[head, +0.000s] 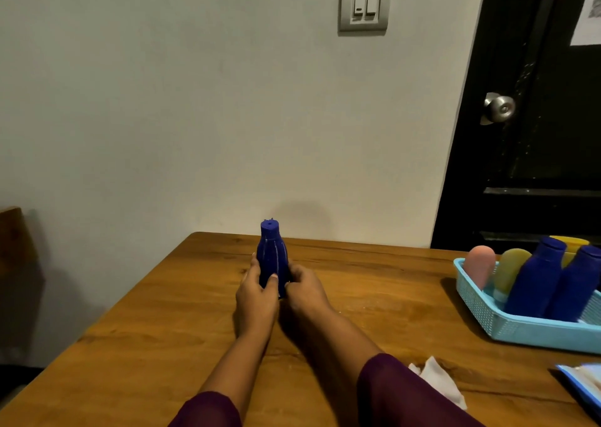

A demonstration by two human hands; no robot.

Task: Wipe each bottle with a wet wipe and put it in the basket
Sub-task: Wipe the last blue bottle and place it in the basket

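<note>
Crumpled by the surface's near edge, the wipe lies out of my grip. My left hand and right hand both clasp the blue bottle upright toward the far edge, likely steadying it; the basket sits part-filled at the right edge.

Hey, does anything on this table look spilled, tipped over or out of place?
Nothing spilled or damaged. The blue bottle stands upright, gripped by the left hand and right hand. Mildly odd: bottles in the light blue basket lean instead of standing straight, and the white wipe lies crumpled on the table, unheld.
</note>
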